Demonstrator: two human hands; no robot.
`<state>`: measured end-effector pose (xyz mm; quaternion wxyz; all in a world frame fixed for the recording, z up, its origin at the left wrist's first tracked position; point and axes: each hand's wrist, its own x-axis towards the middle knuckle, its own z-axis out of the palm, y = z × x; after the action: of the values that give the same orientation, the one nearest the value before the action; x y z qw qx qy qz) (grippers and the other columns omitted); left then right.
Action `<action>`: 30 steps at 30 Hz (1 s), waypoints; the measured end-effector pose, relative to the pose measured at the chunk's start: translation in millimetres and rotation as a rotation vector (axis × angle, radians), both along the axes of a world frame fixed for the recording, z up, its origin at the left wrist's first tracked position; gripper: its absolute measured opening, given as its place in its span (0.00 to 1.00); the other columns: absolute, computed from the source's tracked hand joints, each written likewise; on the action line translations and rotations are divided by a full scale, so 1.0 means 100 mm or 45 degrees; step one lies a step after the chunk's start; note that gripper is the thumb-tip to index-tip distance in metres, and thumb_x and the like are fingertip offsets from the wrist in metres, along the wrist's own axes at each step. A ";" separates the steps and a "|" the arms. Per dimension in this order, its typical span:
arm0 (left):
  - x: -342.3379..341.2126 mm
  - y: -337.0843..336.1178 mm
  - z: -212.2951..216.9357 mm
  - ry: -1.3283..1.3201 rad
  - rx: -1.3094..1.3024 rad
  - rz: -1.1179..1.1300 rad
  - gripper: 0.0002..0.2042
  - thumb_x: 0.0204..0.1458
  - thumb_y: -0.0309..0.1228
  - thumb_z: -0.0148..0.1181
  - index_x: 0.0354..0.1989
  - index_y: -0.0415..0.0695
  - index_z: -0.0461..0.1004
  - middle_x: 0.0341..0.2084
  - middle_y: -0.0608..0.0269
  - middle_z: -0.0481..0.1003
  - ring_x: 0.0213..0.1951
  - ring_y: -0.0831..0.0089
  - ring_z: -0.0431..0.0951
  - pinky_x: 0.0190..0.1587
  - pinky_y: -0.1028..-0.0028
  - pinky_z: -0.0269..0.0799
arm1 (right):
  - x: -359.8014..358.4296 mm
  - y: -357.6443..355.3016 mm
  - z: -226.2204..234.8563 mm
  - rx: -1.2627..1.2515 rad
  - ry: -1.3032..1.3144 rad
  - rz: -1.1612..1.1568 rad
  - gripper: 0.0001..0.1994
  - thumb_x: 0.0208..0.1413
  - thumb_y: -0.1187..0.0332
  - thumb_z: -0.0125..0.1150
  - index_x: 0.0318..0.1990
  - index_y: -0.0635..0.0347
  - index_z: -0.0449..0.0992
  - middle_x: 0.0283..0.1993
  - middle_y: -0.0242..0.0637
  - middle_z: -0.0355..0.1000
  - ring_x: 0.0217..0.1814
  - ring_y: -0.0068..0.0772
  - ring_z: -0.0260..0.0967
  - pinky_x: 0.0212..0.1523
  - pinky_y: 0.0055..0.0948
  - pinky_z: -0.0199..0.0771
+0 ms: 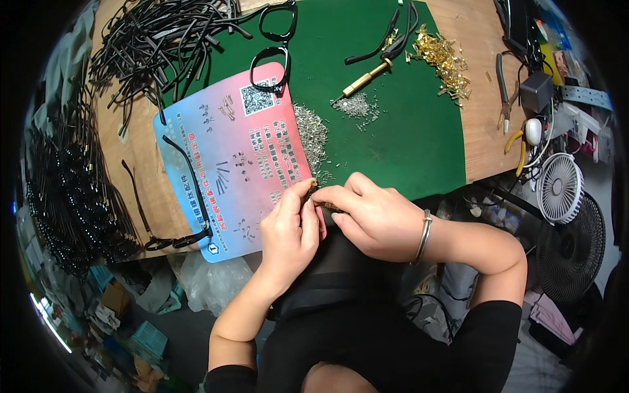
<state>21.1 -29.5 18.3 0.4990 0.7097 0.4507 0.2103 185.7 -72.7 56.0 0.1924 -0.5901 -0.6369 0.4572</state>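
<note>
My left hand [289, 226] and my right hand [372, 213] meet at the near edge of the table. Both are closed, pinching a small brown-and-gold piece [331, 207] between the fingertips; the fingers hide most of it, so its kind cannot be told. Just beyond the fingertips lies a pile of tiny silver screws or pins [310, 136]. Under and beside my left hand is a blue-and-pink printed mat [190, 147] with a few small metal parts on it. A brass-handled screwdriver [362, 82] rests farther off, beside a smaller silver heap [359, 107].
Black eyeglass frames [268, 69] lie across the printed mat's far edge, another pair [177, 242] at its left. Dark temple arms [164, 46] heap at the far left. The green mat [406, 144] carries golden parts [442, 62]. Pliers [503, 92] and a white fan [561, 188] are right.
</note>
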 end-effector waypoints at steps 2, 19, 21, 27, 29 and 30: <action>0.00 -0.02 -0.06 -0.001 0.078 0.036 0.10 0.52 0.19 0.50 0.43 0.36 0.70 0.24 0.55 0.75 0.21 0.69 0.77 0.26 0.73 0.72 | -0.01 0.00 -0.03 0.021 -0.001 -0.036 0.12 0.53 0.70 0.49 0.45 0.60 0.66 0.29 0.46 0.66 0.34 0.47 0.67 0.30 0.40 0.75; 0.06 -0.02 -0.05 0.054 0.216 0.046 0.12 0.50 0.18 0.50 0.44 0.36 0.70 0.26 0.51 0.76 0.28 0.64 0.80 0.30 0.70 0.75 | 0.15 0.27 0.05 -0.966 0.742 -0.296 0.17 0.61 0.66 0.45 0.55 0.63 0.61 0.25 0.27 0.64 0.18 0.14 0.62 0.15 0.18 0.63; 0.04 -0.01 -0.03 0.055 0.158 0.043 0.11 0.50 0.18 0.50 0.43 0.36 0.70 0.26 0.50 0.76 0.29 0.63 0.80 0.31 0.70 0.75 | 0.15 0.27 0.00 -1.050 0.849 -0.306 0.17 0.61 0.66 0.43 0.55 0.64 0.61 0.25 0.28 0.64 0.17 0.15 0.62 0.15 0.16 0.63; 0.02 0.02 -0.04 0.044 0.149 0.015 0.11 0.50 0.19 0.50 0.43 0.35 0.70 0.26 0.50 0.77 0.29 0.63 0.80 0.31 0.70 0.75 | 0.08 0.26 -0.02 -0.882 0.654 -0.253 0.17 0.60 0.65 0.44 0.53 0.66 0.63 0.26 0.33 0.67 0.16 0.19 0.62 0.15 0.21 0.64; 0.01 0.02 -0.04 0.054 0.136 0.006 0.11 0.51 0.19 0.50 0.43 0.35 0.70 0.26 0.50 0.76 0.29 0.62 0.80 0.31 0.69 0.75 | 0.07 0.27 -0.01 -0.850 0.589 -0.242 0.17 0.58 0.65 0.45 0.52 0.66 0.64 0.28 0.38 0.70 0.17 0.24 0.65 0.18 0.25 0.66; 0.01 0.03 -0.03 0.059 0.123 0.001 0.11 0.51 0.19 0.50 0.43 0.35 0.70 0.26 0.50 0.76 0.29 0.62 0.80 0.31 0.69 0.75 | 0.07 0.29 0.02 -0.853 0.562 -0.236 0.17 0.58 0.65 0.46 0.51 0.66 0.65 0.28 0.40 0.70 0.19 0.27 0.66 0.20 0.27 0.68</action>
<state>21.8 -26.6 15.7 0.4535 0.7375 0.4516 0.2155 192.2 -43.8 57.7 0.1621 -0.5626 -0.3405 0.7357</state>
